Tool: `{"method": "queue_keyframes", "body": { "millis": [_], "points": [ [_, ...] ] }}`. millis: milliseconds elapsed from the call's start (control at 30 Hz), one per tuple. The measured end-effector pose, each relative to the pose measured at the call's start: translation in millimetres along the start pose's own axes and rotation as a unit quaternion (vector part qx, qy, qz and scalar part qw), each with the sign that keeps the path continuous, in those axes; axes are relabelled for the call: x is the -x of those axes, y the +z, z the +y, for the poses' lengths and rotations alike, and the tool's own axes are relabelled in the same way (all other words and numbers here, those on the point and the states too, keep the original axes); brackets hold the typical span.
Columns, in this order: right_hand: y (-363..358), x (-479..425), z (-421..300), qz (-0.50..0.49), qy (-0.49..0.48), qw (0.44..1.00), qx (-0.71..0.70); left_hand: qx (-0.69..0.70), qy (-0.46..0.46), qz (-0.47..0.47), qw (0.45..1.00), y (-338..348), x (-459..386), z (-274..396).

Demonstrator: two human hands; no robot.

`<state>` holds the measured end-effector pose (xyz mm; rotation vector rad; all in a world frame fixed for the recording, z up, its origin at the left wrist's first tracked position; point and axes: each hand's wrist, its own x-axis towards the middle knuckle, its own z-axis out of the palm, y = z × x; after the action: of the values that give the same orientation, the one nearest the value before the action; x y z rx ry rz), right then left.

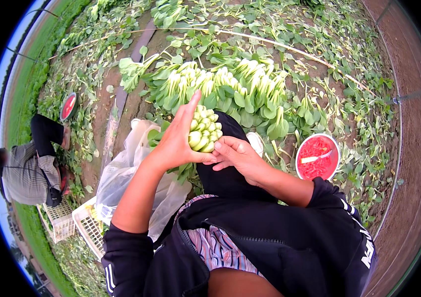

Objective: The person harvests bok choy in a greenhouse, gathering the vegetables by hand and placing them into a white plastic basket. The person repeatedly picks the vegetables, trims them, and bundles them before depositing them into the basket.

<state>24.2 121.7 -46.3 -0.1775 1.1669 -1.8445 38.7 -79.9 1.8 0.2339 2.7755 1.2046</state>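
Note:
A bunch of bok choy (203, 130) is clasped in my left hand (179, 143), its pale cut stem ends facing up toward me. The thumb lies along the near side and the fingers along the left. My right hand (242, 157) touches the lower right edge of the bunch with its fingertips. Leaves of the bunch hang down below my left hand, partly hidden. Just beyond my knee, rows of loose bok choy (210, 83) lie on the ground with their white stems toward the middle.
A bowl (318, 143) of red ties with a white-handled knife (316, 157) stands to the right. Left are a clear plastic bag (121, 182), a white plastic crate (86, 226) and a seated person (32, 178) beside another bowl (69, 106). A long thin pole (269, 41) crosses the far plants.

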Motion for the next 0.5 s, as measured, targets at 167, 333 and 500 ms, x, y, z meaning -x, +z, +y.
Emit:
{"method": "queue_keyframes", "body": {
  "millis": [167,333,500],
  "points": [
    [9.3,1.3,17.4,0.011,-0.034,0.994,-0.104,-0.023,0.003,-0.016,1.000,-2.7,-3.0,10.4],
    [-38.6,-7.1,-27.6,-0.109,0.053,0.986,0.115,-0.053,0.048,0.015,0.997,2.9,-8.5,4.0],
    [-148.5,-84.3,-26.1,0.170,-0.130,0.956,0.201,-0.068,0.057,0.052,0.995,11.4,-7.9,5.0]
  ]
}}
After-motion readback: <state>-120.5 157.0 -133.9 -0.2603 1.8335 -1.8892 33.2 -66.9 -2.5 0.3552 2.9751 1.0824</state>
